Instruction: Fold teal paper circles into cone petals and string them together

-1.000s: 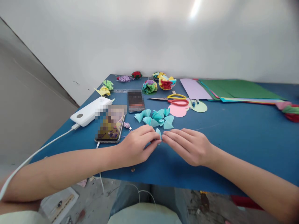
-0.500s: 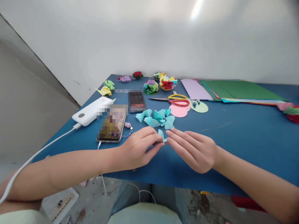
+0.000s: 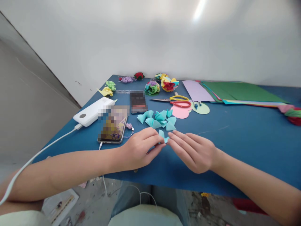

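Note:
Near the front of the blue table, a small folded turquoise paper piece [image 3: 161, 134] stands between my hands. My left hand [image 3: 143, 147] pinches it between thumb and fingers. At its right side, my right hand [image 3: 194, 150] has its fingers pressed together, with the fingertips closed on the paper's edge; the right thumb is hidden behind them. Just beyond my hands lies a loose cluster of folded turquoise paper pieces [image 3: 152, 122], some fanned open into cone-like shapes.
Scissors [image 3: 180, 101] rest beside pink paper circles [image 3: 180, 111] and a pale green circle [image 3: 202, 108]. Left are a phone [image 3: 113, 125], a second phone [image 3: 138, 102] and a cabled white power bank [image 3: 94, 111]. Paper flowers [image 3: 169, 84] line the back; coloured sheets [image 3: 242, 91] lie right.
The held turquoise piece has opened slightly, its right flap showing more by my right fingertips. My hands have barely shifted; the other things stay put.

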`<state>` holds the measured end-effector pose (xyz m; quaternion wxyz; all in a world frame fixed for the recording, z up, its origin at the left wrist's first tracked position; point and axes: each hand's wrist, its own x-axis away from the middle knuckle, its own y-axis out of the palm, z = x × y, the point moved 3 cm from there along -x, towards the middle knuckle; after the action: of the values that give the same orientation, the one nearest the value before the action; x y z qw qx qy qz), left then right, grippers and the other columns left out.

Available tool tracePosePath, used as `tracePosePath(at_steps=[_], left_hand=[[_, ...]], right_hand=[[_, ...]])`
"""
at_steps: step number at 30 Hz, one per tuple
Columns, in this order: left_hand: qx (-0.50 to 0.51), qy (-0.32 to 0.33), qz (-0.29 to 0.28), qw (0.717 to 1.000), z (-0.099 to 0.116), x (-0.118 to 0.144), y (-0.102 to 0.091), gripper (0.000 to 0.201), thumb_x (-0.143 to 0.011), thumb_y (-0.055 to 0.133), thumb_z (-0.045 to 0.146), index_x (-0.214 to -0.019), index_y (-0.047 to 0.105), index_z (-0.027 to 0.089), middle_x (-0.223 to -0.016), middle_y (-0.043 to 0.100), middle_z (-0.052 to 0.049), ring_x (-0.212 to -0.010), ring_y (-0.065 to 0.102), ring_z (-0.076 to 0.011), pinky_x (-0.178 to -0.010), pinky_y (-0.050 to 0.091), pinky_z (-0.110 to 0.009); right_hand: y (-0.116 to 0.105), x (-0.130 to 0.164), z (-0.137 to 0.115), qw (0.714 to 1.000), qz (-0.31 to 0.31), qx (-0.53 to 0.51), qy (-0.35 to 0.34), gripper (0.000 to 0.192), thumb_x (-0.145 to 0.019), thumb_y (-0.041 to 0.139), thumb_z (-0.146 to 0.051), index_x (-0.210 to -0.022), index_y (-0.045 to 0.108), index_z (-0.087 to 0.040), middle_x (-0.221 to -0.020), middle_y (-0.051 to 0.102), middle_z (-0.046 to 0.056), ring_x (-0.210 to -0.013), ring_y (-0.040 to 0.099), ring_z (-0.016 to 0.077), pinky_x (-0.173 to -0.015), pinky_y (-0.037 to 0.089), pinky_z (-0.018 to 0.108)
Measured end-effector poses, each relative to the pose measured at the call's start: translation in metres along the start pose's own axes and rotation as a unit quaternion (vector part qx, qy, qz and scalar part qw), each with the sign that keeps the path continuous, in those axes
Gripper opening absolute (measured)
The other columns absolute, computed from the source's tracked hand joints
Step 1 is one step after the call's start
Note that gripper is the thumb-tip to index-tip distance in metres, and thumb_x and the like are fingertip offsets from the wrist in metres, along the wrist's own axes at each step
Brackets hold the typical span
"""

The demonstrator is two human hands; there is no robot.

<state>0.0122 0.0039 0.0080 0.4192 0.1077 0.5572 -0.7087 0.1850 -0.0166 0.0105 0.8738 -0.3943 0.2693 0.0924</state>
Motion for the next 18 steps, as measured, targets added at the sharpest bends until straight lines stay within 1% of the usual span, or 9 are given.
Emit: tracePosePath(at_steps=[8,13,16,18], left_hand=[[0.012,0.011,-0.002,1.0,0.0012,-0.0001,-0.0024,0.01,-0.083,0.053,0.014,-0.092,0.057,0.013,-0.081,0.057,-0.006,-0.076,0.051,-0.0127,-0.071,0.047,-0.023],[0.009,0.015,0.0,1.0,0.0018,-0.0001,-0.0031,0.01,-0.081,0.054,0.013,-0.092,0.057,0.013,-0.081,0.057,-0.006,-0.075,0.051,-0.0128,-0.07,0.047,-0.023],[-0.02,0.02,-0.008,1.0,-0.0003,-0.0007,-0.003,0.01,-0.082,0.053,0.013,-0.091,0.057,0.013,-0.081,0.058,-0.006,-0.075,0.051,-0.0132,-0.069,0.047,-0.024],[-0.058,0.043,-0.012,0.997,-0.0019,-0.0015,-0.0032,0.011,-0.082,0.053,0.014,-0.092,0.057,0.013,-0.081,0.058,-0.006,-0.074,0.051,-0.0137,-0.067,0.047,-0.025]], right_hand=[[-0.0047,0.0015,0.0009,1.0,0.006,-0.015,0.007,0.027,-0.088,0.039,-0.016,-0.101,0.06,-0.004,-0.104,0.064,0.017,-0.098,0.061,0.025,-0.068,0.051,0.032],[-0.0041,0.0006,-0.0006,1.0,0.006,-0.005,0.007,0.027,-0.088,0.04,-0.016,-0.1,0.059,-0.003,-0.103,0.064,0.019,-0.099,0.06,0.0268,-0.067,0.051,0.031],[-0.0013,-0.0005,-0.0022,1.0,-0.007,0.011,0.008,0.026,-0.088,0.041,-0.017,-0.1,0.059,-0.003,-0.103,0.063,0.02,-0.102,0.058,0.0278,-0.066,0.05,0.031],[0.0007,-0.0013,-0.0032,1.0,-0.022,0.019,0.008,0.027,-0.088,0.041,-0.017,-0.1,0.059,-0.002,-0.103,0.063,0.021,-0.103,0.058,0.0294,-0.066,0.05,0.032]])
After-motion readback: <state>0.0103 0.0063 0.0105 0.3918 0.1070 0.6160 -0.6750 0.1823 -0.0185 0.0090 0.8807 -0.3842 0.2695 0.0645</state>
